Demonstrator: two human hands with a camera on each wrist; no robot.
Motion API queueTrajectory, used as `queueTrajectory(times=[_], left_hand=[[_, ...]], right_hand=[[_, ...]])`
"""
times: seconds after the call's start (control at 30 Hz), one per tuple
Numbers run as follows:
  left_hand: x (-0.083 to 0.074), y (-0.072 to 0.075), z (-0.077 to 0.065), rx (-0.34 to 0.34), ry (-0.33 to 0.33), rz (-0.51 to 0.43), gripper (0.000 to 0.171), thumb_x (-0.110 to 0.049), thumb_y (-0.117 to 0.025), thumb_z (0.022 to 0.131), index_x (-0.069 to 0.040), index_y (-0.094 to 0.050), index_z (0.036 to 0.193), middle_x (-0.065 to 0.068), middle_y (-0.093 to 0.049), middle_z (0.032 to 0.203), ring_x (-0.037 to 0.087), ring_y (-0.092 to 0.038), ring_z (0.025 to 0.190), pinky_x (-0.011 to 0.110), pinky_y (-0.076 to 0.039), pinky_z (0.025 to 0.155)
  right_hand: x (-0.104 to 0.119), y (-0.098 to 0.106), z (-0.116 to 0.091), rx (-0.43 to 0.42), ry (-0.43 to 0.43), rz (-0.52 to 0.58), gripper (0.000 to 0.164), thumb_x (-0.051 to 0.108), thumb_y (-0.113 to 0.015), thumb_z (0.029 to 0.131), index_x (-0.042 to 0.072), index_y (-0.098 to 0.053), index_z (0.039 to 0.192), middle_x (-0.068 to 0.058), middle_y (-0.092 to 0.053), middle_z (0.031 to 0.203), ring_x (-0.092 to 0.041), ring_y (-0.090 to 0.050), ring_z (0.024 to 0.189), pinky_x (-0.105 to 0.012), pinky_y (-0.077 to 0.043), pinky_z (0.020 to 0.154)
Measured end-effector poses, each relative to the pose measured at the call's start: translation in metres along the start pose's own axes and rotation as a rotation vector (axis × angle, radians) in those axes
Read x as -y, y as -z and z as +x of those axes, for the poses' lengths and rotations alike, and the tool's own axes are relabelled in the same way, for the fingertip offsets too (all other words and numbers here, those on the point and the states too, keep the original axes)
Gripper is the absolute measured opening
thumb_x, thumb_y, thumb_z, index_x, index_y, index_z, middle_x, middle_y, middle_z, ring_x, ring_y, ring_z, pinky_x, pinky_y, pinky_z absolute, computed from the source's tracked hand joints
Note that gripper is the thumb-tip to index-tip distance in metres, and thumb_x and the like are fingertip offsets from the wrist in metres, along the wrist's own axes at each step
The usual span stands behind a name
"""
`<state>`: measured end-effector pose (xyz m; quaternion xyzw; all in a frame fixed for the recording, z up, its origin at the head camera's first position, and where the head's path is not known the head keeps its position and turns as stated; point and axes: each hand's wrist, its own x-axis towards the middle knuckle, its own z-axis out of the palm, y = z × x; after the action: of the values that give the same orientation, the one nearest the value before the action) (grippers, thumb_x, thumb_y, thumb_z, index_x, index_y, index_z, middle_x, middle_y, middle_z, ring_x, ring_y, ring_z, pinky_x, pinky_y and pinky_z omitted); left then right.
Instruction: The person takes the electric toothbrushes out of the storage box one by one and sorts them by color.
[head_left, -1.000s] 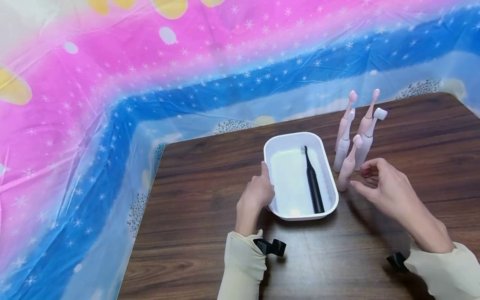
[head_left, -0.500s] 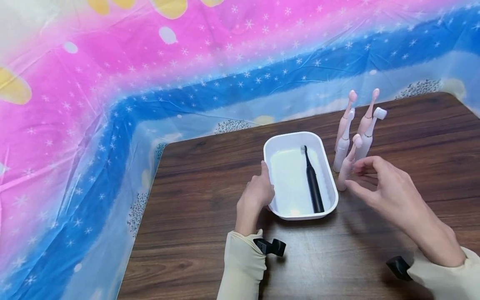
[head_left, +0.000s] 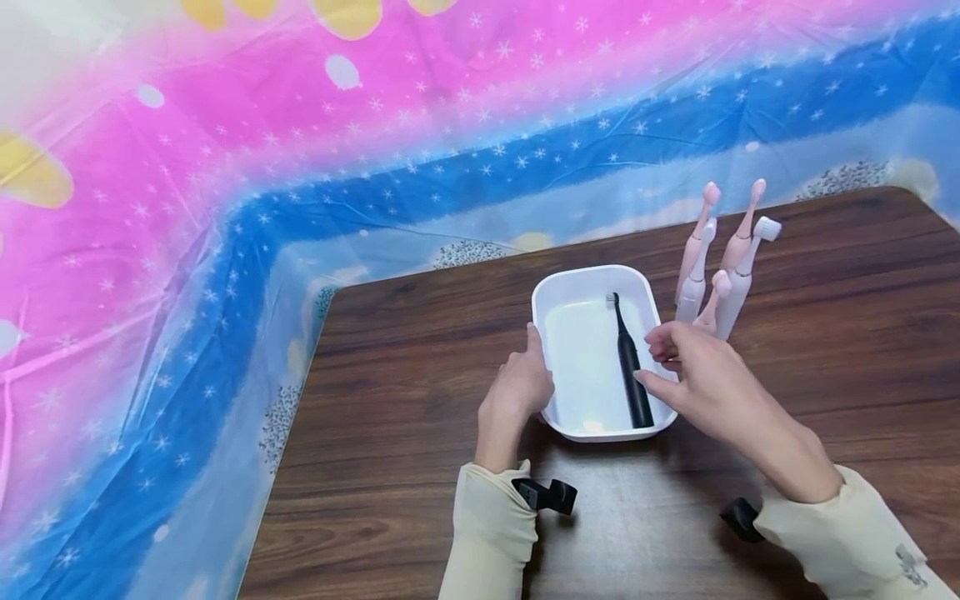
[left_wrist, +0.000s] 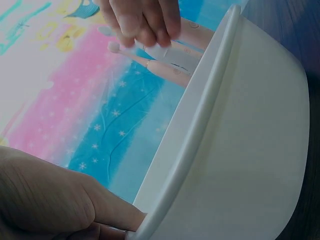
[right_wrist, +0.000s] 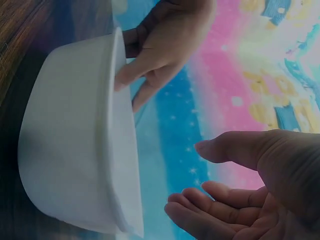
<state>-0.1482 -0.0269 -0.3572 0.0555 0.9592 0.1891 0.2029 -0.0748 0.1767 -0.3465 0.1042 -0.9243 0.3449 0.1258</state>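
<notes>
A white rectangular box point(head_left: 581, 367) with rounded corners stands on the table, and a black electric toothbrush point(head_left: 630, 375) lies inside along its right side. My left hand point(head_left: 519, 383) grips the box's left rim, the thumb over the wall. Above the right rim hovers my right hand point(head_left: 701, 379), thumb and fingers spread apart with nothing between them, as the right wrist view also shows. Just beyond it several pink and white electric toothbrushes stand upright. The nearest pink toothbrush point(head_left: 710, 312) is partly hidden behind that hand; a white toothbrush point(head_left: 738, 283) stands behind it.
The dark wooden table point(head_left: 390, 400) extends around the box on both sides. A pink and blue patterned cloth point(head_left: 420, 125) hangs behind the table's back and left edges. A black wrist strap piece point(head_left: 551, 496) sticks out from the left sleeve.
My right hand has moved left from beside the nearest pink toothbrush to above the box's right rim. The left hand keeps its place on the box. The head view has shifted slightly.
</notes>
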Motion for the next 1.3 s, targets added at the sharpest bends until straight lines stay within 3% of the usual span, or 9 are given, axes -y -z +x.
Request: queueTrajectory(times=[0.33,0.47,0.6,0.77,0.87,1.03,1.3], left_hand=[[0.000,0.001,-0.002,-0.012,-0.006,-0.002,0.069,-0.017,-0.046,0.095,-0.012,-0.004,0.149,0.018,-0.062,0.094,0.025,-0.059,0.079,0.030,-0.045,0.059],[0.000,0.001,-0.001,-0.006,-0.003,-0.028,0.069,-0.016,-0.046,0.095,-0.011,-0.004,0.149,0.017,-0.060,0.084,0.024,-0.058,0.070,0.029,-0.045,0.054],[0.001,0.000,-0.001,-0.011,-0.006,-0.019,0.069,-0.016,-0.046,0.095,-0.011,-0.004,0.149,0.016,-0.060,0.083,0.025,-0.059,0.075,0.029,-0.045,0.055],[0.002,0.000,0.001,0.005,-0.004,-0.038,0.069,-0.016,-0.045,0.096,-0.012,-0.002,0.149,0.014,-0.059,0.079,0.023,-0.058,0.067,0.029,-0.045,0.052],[0.003,-0.001,0.001,0.015,-0.001,-0.059,0.069,-0.016,-0.045,0.096,-0.013,-0.001,0.149,0.014,-0.058,0.079,0.020,-0.057,0.058,0.028,-0.045,0.049],[0.003,-0.001,0.000,0.010,0.003,-0.061,0.069,-0.016,-0.046,0.095,-0.013,-0.002,0.150,0.014,-0.058,0.079,0.020,-0.055,0.059,0.028,-0.044,0.050],[0.003,0.000,0.000,0.011,0.002,-0.047,0.069,-0.017,-0.045,0.095,-0.014,-0.002,0.150,0.014,-0.059,0.082,0.023,-0.058,0.071,0.028,-0.045,0.053]], right_hand=[[0.001,-0.018,0.015,0.132,-0.136,-0.031,0.039,0.017,-0.070,0.080,-0.006,-0.055,0.108,-0.017,-0.060,0.094,-0.027,-0.057,0.085,-0.046,-0.046,0.077],[-0.001,-0.025,0.021,0.155,-0.182,-0.064,0.040,0.017,-0.069,0.080,-0.006,-0.055,0.109,-0.017,-0.059,0.092,-0.025,-0.054,0.080,-0.043,-0.045,0.073],[-0.002,-0.033,0.026,0.170,-0.221,-0.095,0.040,0.018,-0.069,0.081,-0.007,-0.054,0.109,-0.017,-0.058,0.090,-0.025,-0.052,0.076,-0.040,-0.045,0.067],[-0.004,-0.043,0.031,0.209,-0.266,-0.117,0.044,0.017,-0.066,0.082,-0.009,-0.052,0.113,-0.021,-0.057,0.096,-0.029,-0.054,0.083,-0.045,-0.045,0.073],[-0.004,-0.049,0.034,0.242,-0.288,-0.142,0.037,0.016,-0.065,0.082,-0.010,-0.053,0.106,-0.021,-0.056,0.092,-0.030,-0.053,0.080,-0.045,-0.044,0.070],[-0.006,-0.054,0.038,0.270,-0.280,-0.198,0.023,0.012,-0.063,0.079,-0.008,-0.054,0.086,-0.017,-0.052,0.077,-0.028,-0.049,0.069,-0.040,-0.042,0.061],[-0.009,-0.060,0.040,0.298,-0.289,-0.206,0.020,0.011,-0.061,0.078,-0.007,-0.053,0.084,-0.017,-0.052,0.076,-0.027,-0.049,0.069,-0.040,-0.042,0.062]])
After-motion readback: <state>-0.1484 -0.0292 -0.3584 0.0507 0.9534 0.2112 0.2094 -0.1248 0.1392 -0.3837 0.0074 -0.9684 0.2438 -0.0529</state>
